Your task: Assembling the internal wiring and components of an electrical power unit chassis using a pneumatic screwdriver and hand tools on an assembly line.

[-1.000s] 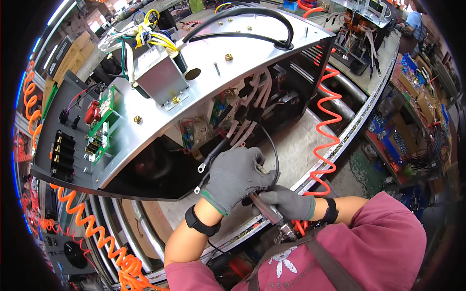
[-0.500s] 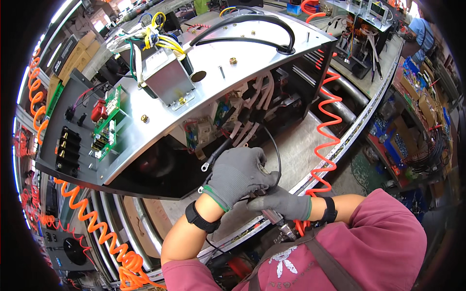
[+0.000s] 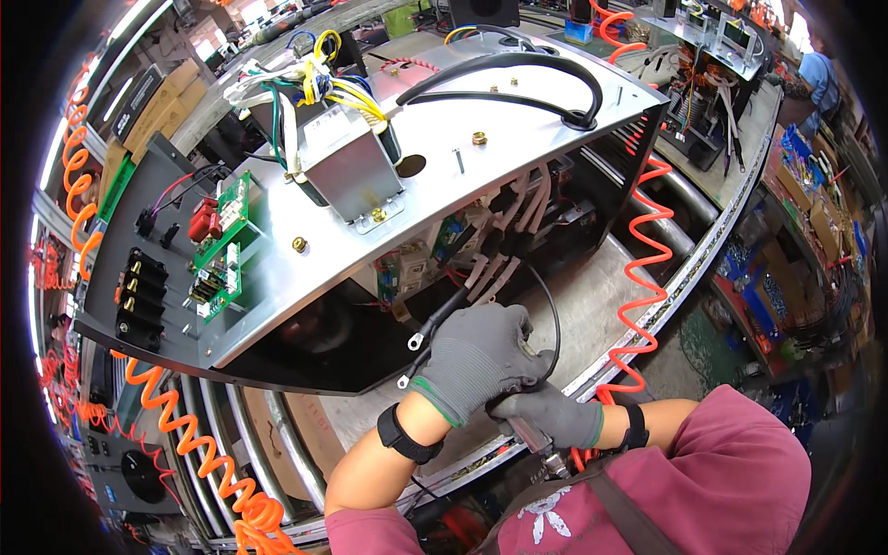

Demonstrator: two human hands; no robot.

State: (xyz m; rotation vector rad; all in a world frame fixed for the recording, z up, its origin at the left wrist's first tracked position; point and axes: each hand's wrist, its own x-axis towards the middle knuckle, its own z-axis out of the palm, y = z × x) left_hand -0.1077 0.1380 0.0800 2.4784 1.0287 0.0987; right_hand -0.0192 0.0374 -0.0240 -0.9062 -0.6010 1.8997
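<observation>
My gloved left hand is closed around a black cable in front of the open side of a metal equipment chassis. The cable loops out from the chassis and runs back down to my fingers. Two cable ends with ring terminals stick out by the left hand's wrist side. Just below and touching it, my gloved right hand is wrapped around a metal-bodied air tool, whose fitting meets an orange hose. The tool's front end is hidden by my hands.
On the chassis sit a transformer, green circuit boards and a thick black cable loop. Orange coiled hoses hang on both sides. Steel rollers run beneath. A second open unit and a person are at far right.
The whole scene has shifted slightly right and down in view. My hands keep the same hold, the right one drawn slightly closer under the left.
</observation>
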